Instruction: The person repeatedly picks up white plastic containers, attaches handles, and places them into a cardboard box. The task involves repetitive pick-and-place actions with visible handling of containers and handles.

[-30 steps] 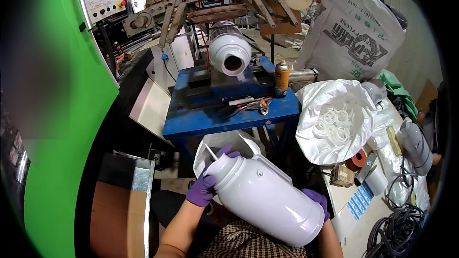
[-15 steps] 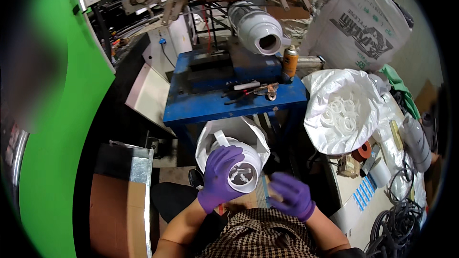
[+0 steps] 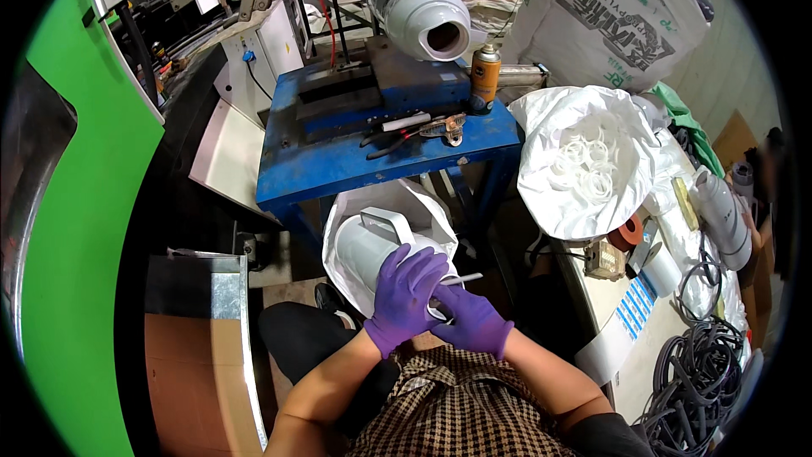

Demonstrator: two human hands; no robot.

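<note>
White jug [image 3: 355,258] lies over the mouth of the white sack [image 3: 433,210] below the near edge of the blue desk [image 3: 381,165], handle [image 3: 389,222] uppermost; my left hand [image 3: 408,292] lays slightly parted fingers across its near end, while my right hand [image 3: 474,320] bends its fingers there, and I cannot tell whether they pinch anything. Uneven pressure from my left hand may roll the smooth body on the slack sack. An unsupported push from my right may make it slip forward.
</note>
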